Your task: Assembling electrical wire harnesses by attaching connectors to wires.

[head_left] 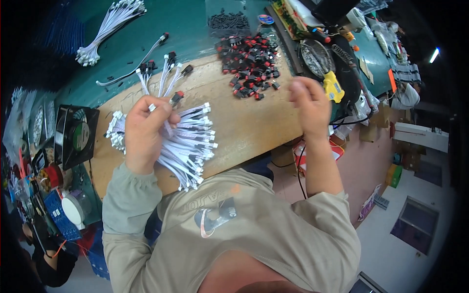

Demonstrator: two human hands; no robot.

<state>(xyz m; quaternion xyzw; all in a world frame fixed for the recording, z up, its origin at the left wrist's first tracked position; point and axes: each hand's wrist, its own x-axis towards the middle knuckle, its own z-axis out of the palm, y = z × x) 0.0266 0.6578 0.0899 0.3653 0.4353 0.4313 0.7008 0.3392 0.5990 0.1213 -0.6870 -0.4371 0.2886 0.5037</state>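
My left hand [145,124] is closed on a white cable with a small white plug; a black-and-red rocker switch [177,97] shows at its fingertips. Beneath and beside that hand, a fanned bundle of white cables [188,141] with plugs on their ends lies on the wooden board [249,124]. Just beyond it are several cables with switches [168,68] on their ends. My right hand [311,105], a little blurred, is raised by the board's right end with fingers curled in; whatever they hold is hidden. Left of it lies a heap of black-and-red switches [251,66].
A bag of small black parts [229,22] lies behind the switch heap. Another white cable bundle [110,31] rests on the green table at the far left. A black fan [75,134] stands at the board's left. A yellow tool [333,88] lies near my right hand.
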